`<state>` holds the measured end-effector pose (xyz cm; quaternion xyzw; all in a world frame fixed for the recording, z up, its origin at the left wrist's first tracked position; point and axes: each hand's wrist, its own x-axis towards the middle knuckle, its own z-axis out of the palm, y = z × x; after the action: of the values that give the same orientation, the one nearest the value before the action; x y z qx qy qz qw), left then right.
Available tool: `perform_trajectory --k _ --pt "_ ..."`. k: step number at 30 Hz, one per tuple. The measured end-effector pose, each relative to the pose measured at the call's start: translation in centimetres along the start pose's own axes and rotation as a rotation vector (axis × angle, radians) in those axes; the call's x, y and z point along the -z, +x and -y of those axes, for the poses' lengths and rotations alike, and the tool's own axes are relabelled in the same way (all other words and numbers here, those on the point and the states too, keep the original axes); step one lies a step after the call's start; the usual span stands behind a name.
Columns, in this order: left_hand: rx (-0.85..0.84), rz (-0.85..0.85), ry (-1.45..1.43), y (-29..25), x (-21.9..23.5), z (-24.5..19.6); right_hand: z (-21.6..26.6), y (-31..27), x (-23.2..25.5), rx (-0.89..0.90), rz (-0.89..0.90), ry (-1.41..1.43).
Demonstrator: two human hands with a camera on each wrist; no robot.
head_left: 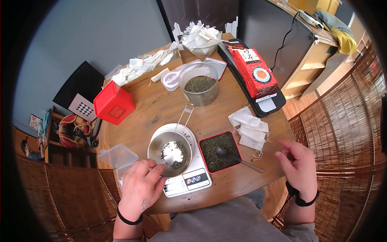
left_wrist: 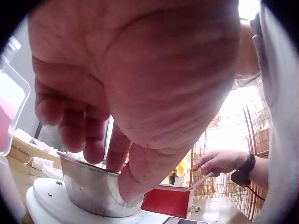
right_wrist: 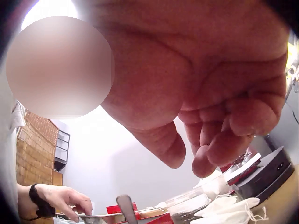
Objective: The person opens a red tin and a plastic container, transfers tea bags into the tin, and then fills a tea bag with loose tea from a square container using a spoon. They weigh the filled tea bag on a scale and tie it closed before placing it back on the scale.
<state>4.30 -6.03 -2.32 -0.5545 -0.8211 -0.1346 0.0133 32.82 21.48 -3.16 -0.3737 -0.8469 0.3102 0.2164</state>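
Observation:
My left hand (head_left: 141, 183) pinches the near left rim of a metal pan (head_left: 152, 155), which stands on a white kitchen scale (head_left: 200, 180) with some dried leaves inside. In the left wrist view the thumb is on the outer wall of the pan (left_wrist: 88, 189), fingers over its rim. Right of the scale sits a red-rimmed square tin (head_left: 213, 151) of dried leaves, a spoon (head_left: 252, 165) lying in it with its handle over the edge. My right hand (head_left: 300, 169) hovers right of the tin, fingers loosely bent, holding nothing. White drawstring bags (head_left: 250, 129) lie behind the tin.
A clear tub (head_left: 201, 96) of leaves stands behind the pan. A red box (head_left: 115, 105) and an open clear plastic case (head_left: 119, 155) are at the left. Back right, a red packet (head_left: 258, 74) rests on a black machine (head_left: 278, 105). White bags fill a cardboard box (head_left: 141, 76).

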Motion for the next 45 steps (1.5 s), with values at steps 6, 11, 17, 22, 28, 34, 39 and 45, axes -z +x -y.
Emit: perform_trajectory --k 6,11,17,22,28,34,39,45 --pt "-0.011 0.024 -0.013 0.0 -1.2 -0.9 -1.0 6.4 -0.8 0.239 0.067 -0.190" --pt "-0.023 -0.030 -0.064 -0.5 -1.6 -1.0 -1.8 9.4 -3.2 0.475 0.164 -0.414" --pt "-0.023 -0.148 -0.102 -1.4 -1.0 -1.0 -1.4 10.6 -4.0 0.568 0.223 -0.434" --pt "-0.004 -0.268 -0.173 -1.5 -1.0 -0.4 2.2 10.8 -2.3 0.377 0.280 -0.236" --pt "-0.040 -0.339 -0.340 0.4 0.0 -0.7 8.7 8.6 -3.1 0.129 0.416 0.190" --pt "-0.028 -0.344 -0.537 -1.2 -0.5 -1.2 12.6 2.7 -5.9 0.084 0.605 0.556" --pt "-0.025 -0.331 -0.672 -1.8 -0.2 -0.9 13.8 2.0 -9.8 0.135 0.483 0.456" --pt "0.083 -0.249 -0.623 1.0 -0.2 -0.7 14.0 3.5 -11.9 0.275 0.372 0.291"
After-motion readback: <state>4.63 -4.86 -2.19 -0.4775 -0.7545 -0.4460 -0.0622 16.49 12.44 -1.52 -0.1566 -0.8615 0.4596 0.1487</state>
